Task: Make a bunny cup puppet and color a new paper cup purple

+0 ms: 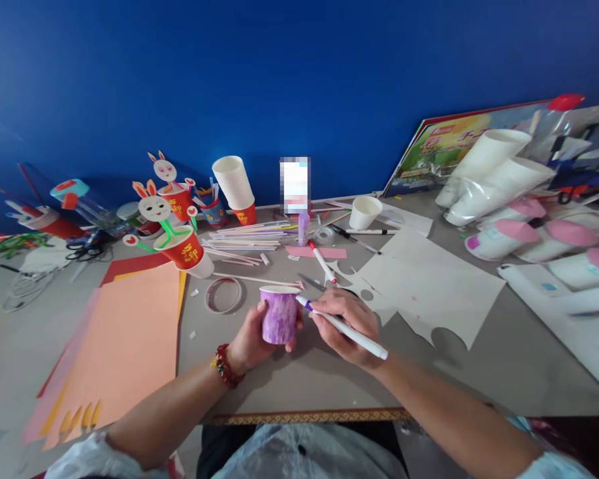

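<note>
My left hand [249, 339] is wrapped round a paper cup [278, 318], holding it upright above the grey table. Streaky purple colour covers the cup's side, with paler patches showing through, and its rim is white. In my right hand [349, 322] is a white marker [352, 334] with a purple band, gripped like a pen. The marker's tip is at the cup's right side, just below the rim. A roll of tape [223, 295] lies left of the cup. Behind my right hand lies a red-and-white marker [322, 261].
Coloured paper sheets [140, 326] lie at the left, cut white paper [429, 286] at the right. Rabbit-faced red cups [180, 249], stacked cups [233, 186], paper straws [249, 238] and a white cup [365, 213] stand or lie further back. Pink-topped white cups [504, 238] lie at the right.
</note>
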`<state>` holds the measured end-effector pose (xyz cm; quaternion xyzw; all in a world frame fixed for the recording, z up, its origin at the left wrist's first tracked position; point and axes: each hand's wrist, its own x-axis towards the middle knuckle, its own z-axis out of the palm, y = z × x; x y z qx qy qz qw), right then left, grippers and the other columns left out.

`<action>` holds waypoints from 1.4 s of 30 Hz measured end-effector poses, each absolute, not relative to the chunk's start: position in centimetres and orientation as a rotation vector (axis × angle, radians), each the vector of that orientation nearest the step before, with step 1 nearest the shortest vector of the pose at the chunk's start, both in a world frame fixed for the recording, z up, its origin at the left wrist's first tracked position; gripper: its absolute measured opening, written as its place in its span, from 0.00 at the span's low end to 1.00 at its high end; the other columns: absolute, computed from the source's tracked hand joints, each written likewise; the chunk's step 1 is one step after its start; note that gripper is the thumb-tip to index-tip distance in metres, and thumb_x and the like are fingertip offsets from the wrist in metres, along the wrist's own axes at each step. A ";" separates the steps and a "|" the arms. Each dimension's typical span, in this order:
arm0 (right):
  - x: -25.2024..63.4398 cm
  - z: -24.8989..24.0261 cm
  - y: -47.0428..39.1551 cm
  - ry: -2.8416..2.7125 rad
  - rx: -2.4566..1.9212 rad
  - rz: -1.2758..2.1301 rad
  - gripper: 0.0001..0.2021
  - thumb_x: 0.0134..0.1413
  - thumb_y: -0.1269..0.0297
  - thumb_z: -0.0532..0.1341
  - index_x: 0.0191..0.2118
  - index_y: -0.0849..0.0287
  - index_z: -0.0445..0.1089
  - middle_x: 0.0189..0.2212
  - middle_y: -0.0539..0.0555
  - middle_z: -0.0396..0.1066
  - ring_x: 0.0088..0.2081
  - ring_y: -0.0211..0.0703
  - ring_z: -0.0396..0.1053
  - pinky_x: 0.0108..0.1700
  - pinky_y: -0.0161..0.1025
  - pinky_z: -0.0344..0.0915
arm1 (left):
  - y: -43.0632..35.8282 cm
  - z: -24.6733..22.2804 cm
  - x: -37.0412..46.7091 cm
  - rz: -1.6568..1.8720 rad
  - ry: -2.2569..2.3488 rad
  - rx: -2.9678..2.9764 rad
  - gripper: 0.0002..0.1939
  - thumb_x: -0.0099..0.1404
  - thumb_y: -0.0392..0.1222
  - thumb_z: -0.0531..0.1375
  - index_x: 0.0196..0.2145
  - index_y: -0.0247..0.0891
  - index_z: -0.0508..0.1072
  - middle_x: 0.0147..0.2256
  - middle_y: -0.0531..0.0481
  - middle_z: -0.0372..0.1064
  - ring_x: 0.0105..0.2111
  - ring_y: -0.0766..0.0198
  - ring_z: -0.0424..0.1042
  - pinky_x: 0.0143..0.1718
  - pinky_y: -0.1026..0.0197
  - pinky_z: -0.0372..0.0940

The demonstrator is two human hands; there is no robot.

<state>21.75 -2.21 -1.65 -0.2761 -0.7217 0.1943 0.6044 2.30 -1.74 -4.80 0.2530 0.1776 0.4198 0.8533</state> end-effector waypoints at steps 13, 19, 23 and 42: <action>21.5 -1.5 -2.3 -1.713 -0.608 0.454 0.13 0.57 0.78 0.61 0.45 0.56 0.71 0.27 0.50 0.73 0.27 0.41 0.69 0.31 0.40 0.70 | -2.2 -6.1 2.3 0.845 0.429 0.688 0.32 0.65 0.65 0.59 0.50 0.31 0.73 0.32 0.43 0.76 0.19 0.65 0.70 0.20 0.66 0.61; 21.9 -1.4 -2.4 -1.665 -0.712 0.383 0.10 0.58 0.76 0.60 0.42 0.55 0.71 0.27 0.50 0.73 0.29 0.42 0.71 0.32 0.40 0.71 | -1.8 -4.8 2.4 0.825 0.442 0.596 0.31 0.62 0.65 0.62 0.46 0.31 0.75 0.31 0.44 0.74 0.23 0.64 0.71 0.21 0.66 0.62; 21.9 -1.3 -2.4 -1.667 -0.749 0.380 0.09 0.59 0.76 0.60 0.42 0.55 0.71 0.28 0.51 0.74 0.30 0.42 0.72 0.33 0.41 0.72 | -1.8 -4.8 2.5 0.858 0.454 0.590 0.30 0.62 0.63 0.63 0.49 0.33 0.74 0.35 0.43 0.75 0.27 0.62 0.72 0.21 0.66 0.63; 22.1 -1.1 -2.6 -1.640 -0.757 0.453 0.06 0.60 0.73 0.59 0.40 0.55 0.71 0.26 0.50 0.73 0.27 0.42 0.71 0.32 0.40 0.70 | -1.7 -4.6 2.3 0.830 0.366 0.548 0.36 0.57 0.68 0.64 0.47 0.31 0.76 0.35 0.43 0.72 0.26 0.64 0.69 0.17 0.68 0.62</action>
